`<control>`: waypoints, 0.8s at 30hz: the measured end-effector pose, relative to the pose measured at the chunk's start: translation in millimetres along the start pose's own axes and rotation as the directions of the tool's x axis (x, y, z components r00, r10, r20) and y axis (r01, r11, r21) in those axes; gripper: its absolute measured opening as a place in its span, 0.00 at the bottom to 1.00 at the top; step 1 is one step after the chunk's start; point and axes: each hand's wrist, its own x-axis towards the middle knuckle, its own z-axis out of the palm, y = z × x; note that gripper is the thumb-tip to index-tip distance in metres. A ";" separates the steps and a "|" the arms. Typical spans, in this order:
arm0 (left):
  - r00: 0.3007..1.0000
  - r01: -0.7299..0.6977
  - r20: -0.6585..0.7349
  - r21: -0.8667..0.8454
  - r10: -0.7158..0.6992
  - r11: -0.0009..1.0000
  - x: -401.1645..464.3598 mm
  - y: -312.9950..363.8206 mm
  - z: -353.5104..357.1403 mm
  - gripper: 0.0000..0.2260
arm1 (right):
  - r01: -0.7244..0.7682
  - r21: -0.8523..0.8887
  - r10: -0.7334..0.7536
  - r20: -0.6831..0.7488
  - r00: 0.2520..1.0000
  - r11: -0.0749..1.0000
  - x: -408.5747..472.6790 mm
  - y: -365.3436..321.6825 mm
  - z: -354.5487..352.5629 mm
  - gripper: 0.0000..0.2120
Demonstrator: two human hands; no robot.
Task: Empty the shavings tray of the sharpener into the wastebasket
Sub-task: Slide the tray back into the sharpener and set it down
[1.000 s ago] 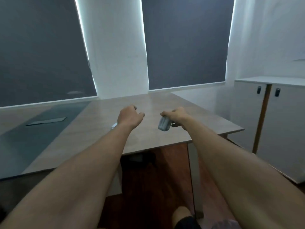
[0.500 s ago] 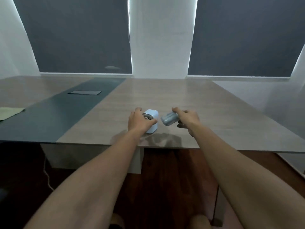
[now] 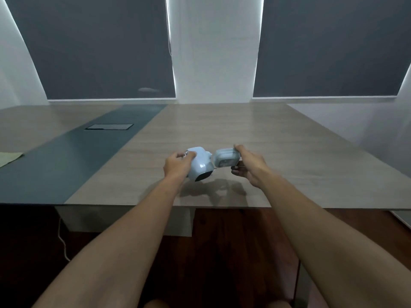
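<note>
A pale blue sharpener body (image 3: pixel 200 165) is held tilted just above the wooden table (image 3: pixel 255 138), its dark open cavity facing down toward me. My left hand (image 3: pixel 178 165) grips it from the left side. Right beside it, the translucent grey shavings tray (image 3: pixel 225 160) is pinched in my right hand (image 3: pixel 249 167), its end close to the sharpener's right side. Whether the two parts touch I cannot tell. No wastebasket is in view.
A dark strip (image 3: pixel 73 156) with a closed cable hatch (image 3: pixel 109 126) runs along the table's left part. A yellowish cloth (image 3: pixel 9 157) lies at the far left. The table's near edge (image 3: pixel 222 205) is just below my hands. Dark roller blinds cover the windows behind.
The view swung left from the table corner and cabinet to face the table squarely. Both hands came over the tabletop, and the tray now sits right beside the tilted sharpener.
</note>
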 end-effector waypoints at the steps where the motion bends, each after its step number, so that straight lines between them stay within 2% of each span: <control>1: 1.000 0.021 0.010 -0.045 -0.020 0.999 0.2 -0.7 -1.3 0.15 | -0.003 -0.004 0.003 0.009 1.000 1.000 -0.6 0.6 2.0 0.16; 5: 0.996 0.062 0.075 -0.181 -0.049 0.981 -0.2 -1.2 -4.4 0.12 | -0.004 -0.035 0.005 0.031 0.999 0.999 -1.2 4.5 8.9 0.19; 9: 0.991 0.056 0.129 -0.190 -0.032 0.980 1.3 -0.4 -6.3 0.07 | 0.003 -0.034 -0.001 0.045 0.999 0.999 0.1 10.1 13.3 0.20; 13: 0.987 0.039 0.159 -0.190 -0.008 0.981 0.9 0.8 -7.7 0.16 | 0.018 -0.027 -0.016 0.068 0.998 0.999 0.0 12.5 20.2 0.25; 16: 0.986 0.041 0.168 -0.238 0.000 0.970 -2.7 3.3 -9.0 0.15 | 0.042 -0.083 -0.032 0.111 0.993 0.996 -5.6 11.9 26.9 0.32; 20: 0.987 0.025 0.160 -0.262 0.018 0.965 -5.4 7.0 -14.4 0.13 | 0.053 -0.110 -0.039 0.125 0.991 0.993 -17.7 9.9 41.4 0.29; 24: 0.992 0.026 0.122 -0.257 0.006 0.966 -6.6 7.7 -29.3 0.19 | 0.048 -0.161 -0.034 0.088 0.996 0.986 -27.8 6.3 58.8 0.30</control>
